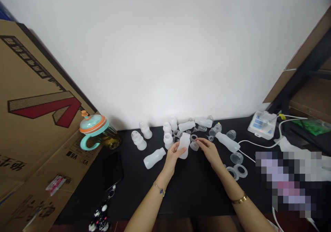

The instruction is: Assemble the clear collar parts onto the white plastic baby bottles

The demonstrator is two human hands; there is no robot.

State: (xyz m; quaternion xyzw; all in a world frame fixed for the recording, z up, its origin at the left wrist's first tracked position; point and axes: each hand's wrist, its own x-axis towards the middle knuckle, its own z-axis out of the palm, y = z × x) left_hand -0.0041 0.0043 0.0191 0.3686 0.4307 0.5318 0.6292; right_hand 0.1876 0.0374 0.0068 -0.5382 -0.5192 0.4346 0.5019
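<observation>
Charms (100,220): black and white with pink, on a ring, nearest us, left of our left hand. Table (191,194): black, beneath both hands. Phone (113,171): dark, lying left of the left hand, beyond the charms. Rings (241,170): two, flat, right of our right hand. Left hand (173,155): we close thumb and fingers around one bottle. Held bottle (184,145): whitish, empty-necked or capped we cannot tell, slightly tilted, in that hand. Right hand (209,150): fingertips drawn in beside small clear parts (193,145); whether they pinch one, we cannot tell. Loose bottle (154,158): on its side, left of the left hand. Second loose bottle (227,142): on its side, right of the right hand. Domed bottles (139,140): two, upright, farther left of the left hand. Open bottles (168,141): a small group just beyond the left hand. Far bottles (186,125): two, lying beyond both hands. Mug (93,130): teal and orange lid, far left. Case (261,124): clear-white, far right. Wall (170,52): white, behind everything.
</observation>
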